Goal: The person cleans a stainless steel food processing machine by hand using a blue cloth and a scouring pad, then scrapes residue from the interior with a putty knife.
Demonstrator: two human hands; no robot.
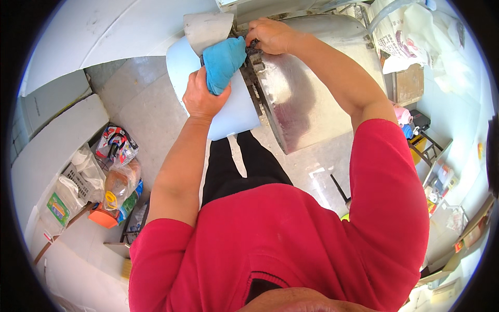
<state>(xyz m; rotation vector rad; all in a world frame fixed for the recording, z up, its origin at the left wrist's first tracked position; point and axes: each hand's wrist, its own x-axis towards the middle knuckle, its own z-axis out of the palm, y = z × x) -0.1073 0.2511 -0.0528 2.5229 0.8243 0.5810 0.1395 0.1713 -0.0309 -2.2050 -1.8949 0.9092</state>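
My left hand grips a bunched blue cloth near the edge of the machine. A dark part sticks out at the cloth's left side; what else the cloth covers is hidden. My right hand, fingers bent, holds a dark, rough wad, perhaps steel wool, against the machine's grimy edge. Below that hand run dirty metal fittings alongside a shiny sheet-metal panel. A smooth light-blue curved panel lies beneath the cloth and my left hand. Just beyond the cloth is a pale grey plate.
At left, plastic bags, a clear plastic jug and an orange container crowd a low shelf. A white printed sack and a hose sit at upper right. Shelves with small goods line the right wall.
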